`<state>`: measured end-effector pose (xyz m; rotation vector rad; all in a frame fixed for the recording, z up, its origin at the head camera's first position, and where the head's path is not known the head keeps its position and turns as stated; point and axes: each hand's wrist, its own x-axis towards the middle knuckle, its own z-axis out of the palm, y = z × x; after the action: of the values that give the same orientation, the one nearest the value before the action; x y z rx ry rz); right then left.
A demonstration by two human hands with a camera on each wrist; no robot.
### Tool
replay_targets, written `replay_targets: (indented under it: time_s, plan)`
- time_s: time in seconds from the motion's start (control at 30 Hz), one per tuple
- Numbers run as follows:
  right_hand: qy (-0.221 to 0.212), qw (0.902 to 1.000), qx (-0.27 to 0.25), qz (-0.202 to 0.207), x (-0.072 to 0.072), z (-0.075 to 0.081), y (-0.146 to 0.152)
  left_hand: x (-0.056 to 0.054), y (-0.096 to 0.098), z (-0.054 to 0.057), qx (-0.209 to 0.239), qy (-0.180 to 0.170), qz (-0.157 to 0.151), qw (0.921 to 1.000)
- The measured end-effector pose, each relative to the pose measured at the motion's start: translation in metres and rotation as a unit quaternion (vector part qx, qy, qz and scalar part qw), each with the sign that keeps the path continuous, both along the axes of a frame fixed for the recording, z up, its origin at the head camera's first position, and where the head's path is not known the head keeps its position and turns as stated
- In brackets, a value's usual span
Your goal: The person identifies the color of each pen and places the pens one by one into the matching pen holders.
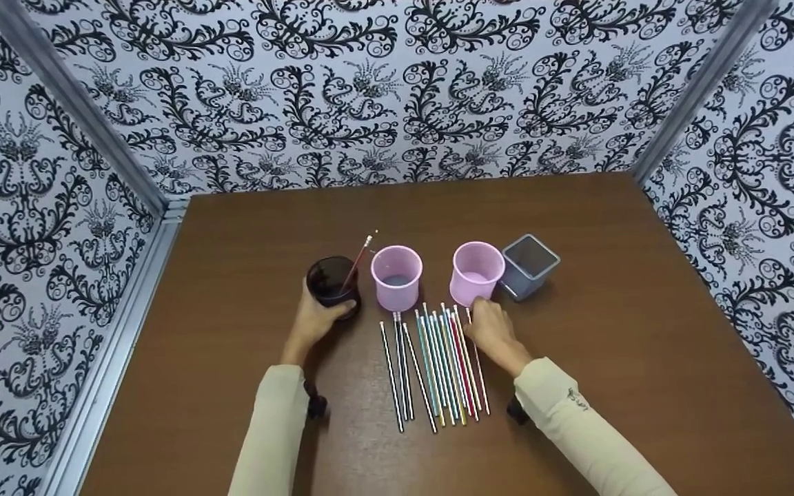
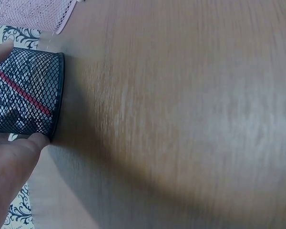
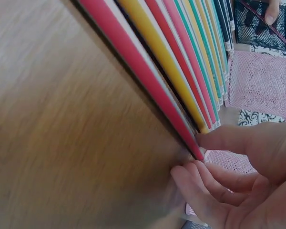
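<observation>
At the right-hand end of the row on the bench (image 1: 231, 234), just below the right pink cup (image 1: 469, 293), we find the red pencil (image 3: 139, 71) that matters most now. Our right hand (image 1: 491, 327) pinches it at its far end, thumb on one side and fingertips on the other. To lift it well, we would close on that end alone, since the yellow pencil (image 3: 161, 59) lies right beside the thumb and could come along or roll. We would raise the tip first, then carry the length clear of its neighbours. Our left hand (image 1: 318, 318) curls round the black mesh cup (image 2: 38, 76), thumb along its near side; a firm but gentle grip there should keep the cup from tipping, and we would avoid squeezing the mesh.

Counting outward, we see one pencil in that cup, a red one (image 1: 353, 271) leaning with its end above the rim. In the row, four dark striped pencils (image 1: 391, 375) lie to the left; the coloured pencils (image 1: 446, 365) beside them are packed too tightly for a sure count, roughly ten or eleven. Behind the pencils we count two pink cups, the left one (image 1: 397, 297) near the black cup, and one grey square cup (image 1: 517, 284) just beside the right one.
</observation>
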<state>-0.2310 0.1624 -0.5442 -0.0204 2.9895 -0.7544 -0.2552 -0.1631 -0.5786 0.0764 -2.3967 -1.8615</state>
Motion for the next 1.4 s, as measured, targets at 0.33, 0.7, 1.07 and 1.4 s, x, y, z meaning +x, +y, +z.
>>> replay_targets:
  time_s: [0.33, 0.7, 1.07, 1.4]
  plan:
    - [0.002, 0.9999, -0.01, 0.003, 0.004, -0.001, -0.002, 0.003, 0.002, 0.004, -0.009, -0.016, -0.001, 0.9998]
    - [0.032, 0.9967, -0.045, 0.059, 0.006, 0.033, -0.021, 0.0, 0.001, 0.0, 0.0, 0.0, 0.001, 1.0]
    - [0.078, 0.9712, -0.189, 0.122, -0.004, 0.078, -0.048, 0.001, 0.0, 0.004, -0.026, -0.021, 0.002, 0.9994]
    - [0.125, 0.9318, -0.33, 0.086, -0.028, 0.105, -0.069, 0.001, -0.001, 0.002, -0.03, -0.009, 0.003, 0.9995]
